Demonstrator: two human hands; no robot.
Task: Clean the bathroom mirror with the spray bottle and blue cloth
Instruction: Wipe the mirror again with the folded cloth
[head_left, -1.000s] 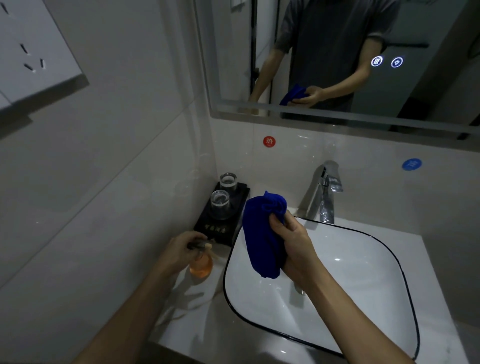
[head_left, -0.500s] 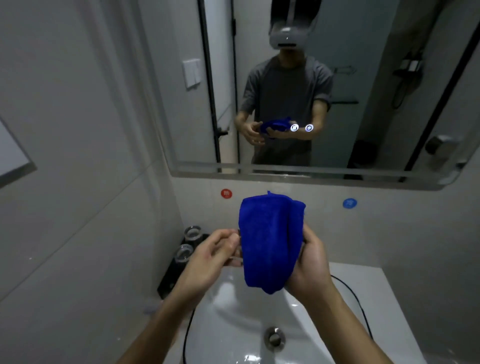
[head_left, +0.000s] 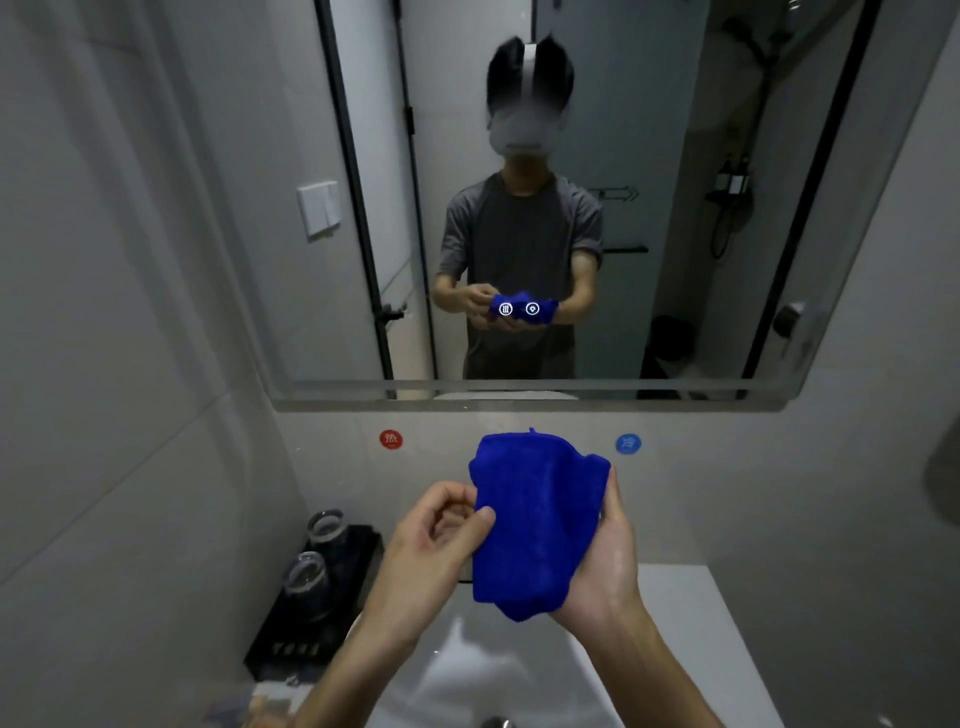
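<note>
A folded blue cloth (head_left: 535, 519) is held up in front of me over the white sink (head_left: 675, 623). My right hand (head_left: 608, 566) grips it from the right and behind. My left hand (head_left: 431, 545) pinches the cloth's left edge with thumb and curled fingers. The big wall mirror (head_left: 675, 156) hangs above, showing a person holding the cloth with both hands. The spray bottle shows only as a blurred orange patch (head_left: 265, 709) at the bottom edge, left of the sink.
A black tray (head_left: 291, 649) with two upturned glasses (head_left: 324, 527) stands at the left of the counter against the tiled wall. Red (head_left: 390, 439) and blue (head_left: 627, 443) round stickers sit on the wall under the mirror. Two lit touch icons (head_left: 518, 309) glow in the mirror.
My left hand left the orange spray bottle on the counter and came up to the cloth's left edge. The view tilted up from the sink to the mirror.
</note>
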